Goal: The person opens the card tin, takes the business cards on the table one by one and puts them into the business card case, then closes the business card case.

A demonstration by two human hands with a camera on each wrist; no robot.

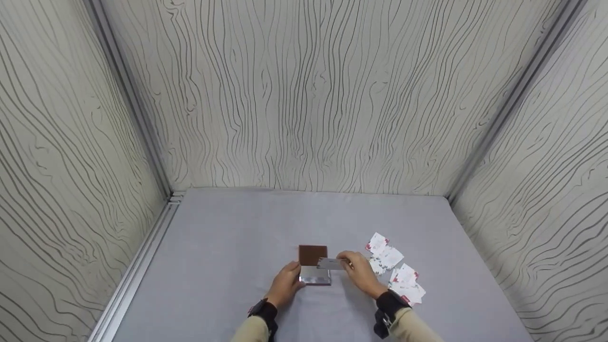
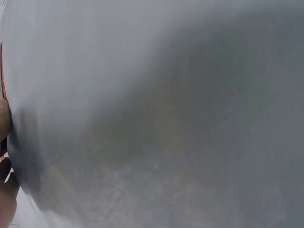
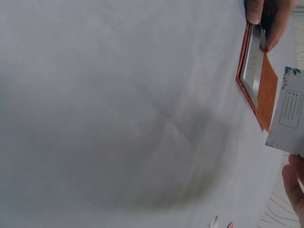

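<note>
An opened card case (image 1: 312,255) with a brown lid lining and a silver metal frame is at the middle of the table's near part. My left hand (image 1: 284,286) grips it along its left side; the right wrist view shows that thumb and fingers pinching the case (image 3: 269,92). My right hand (image 1: 361,275) pinches a business card (image 1: 331,263) by its right end. The card's left end hangs over the case's right edge. Small print and a leafy corner design show on this card (image 3: 289,114). Only a sliver of case shows in the left wrist view.
To the right lie two loose groups of white cards with red and green flower prints, the farther cards (image 1: 390,257) and the nearer cards (image 1: 406,284). A grey cloth (image 1: 228,237) covers the table. Wood-patterned panels (image 1: 304,95) stand behind and at both sides.
</note>
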